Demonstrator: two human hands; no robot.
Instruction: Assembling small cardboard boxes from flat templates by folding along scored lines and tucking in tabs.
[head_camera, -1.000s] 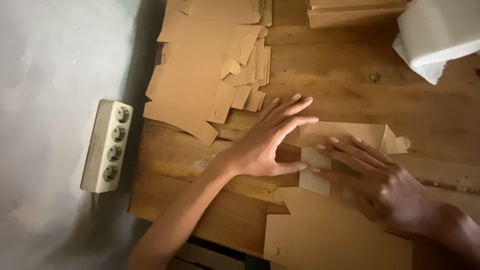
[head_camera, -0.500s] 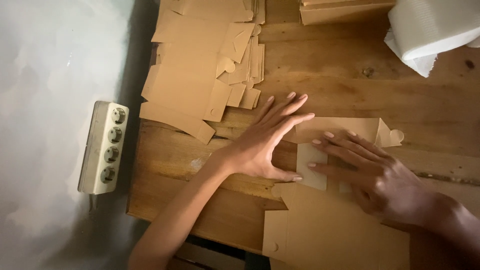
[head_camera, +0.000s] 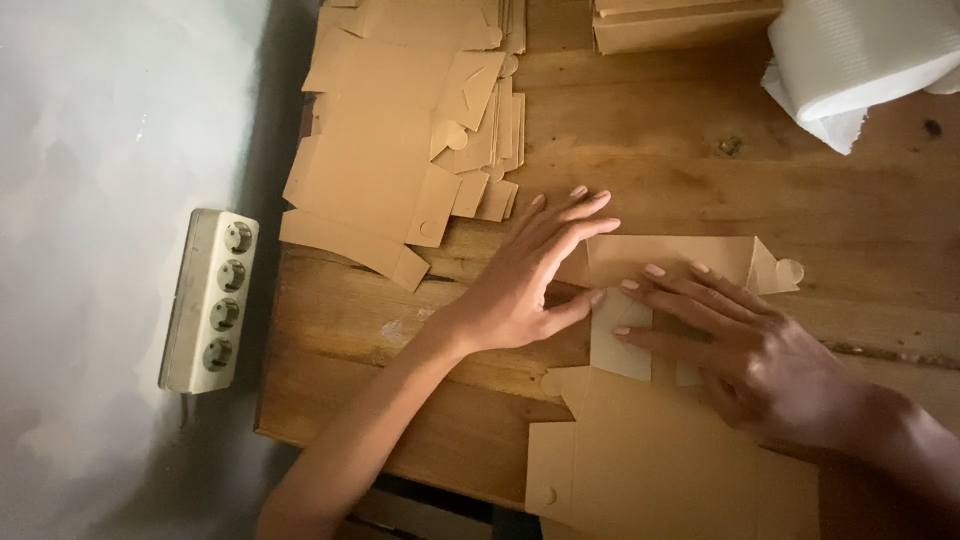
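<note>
Both hands are lying flat, fingers spread and gripping nothing: we are pressing our left hand (head_camera: 520, 290) and right hand (head_camera: 750, 350) onto the flat cardboard box blank (head_camera: 660, 450) on the wooden surface (head_camera: 680, 190). More cardboard blanks (head_camera: 400, 150) are sitting stacked beyond our left hand.

Flat tan carton blanks (head_camera: 400, 150) stacked upper left

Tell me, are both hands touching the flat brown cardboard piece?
Touching. The head view shows the left hand and right hand pressed flat on the cardboard piece, with no gap.
</note>
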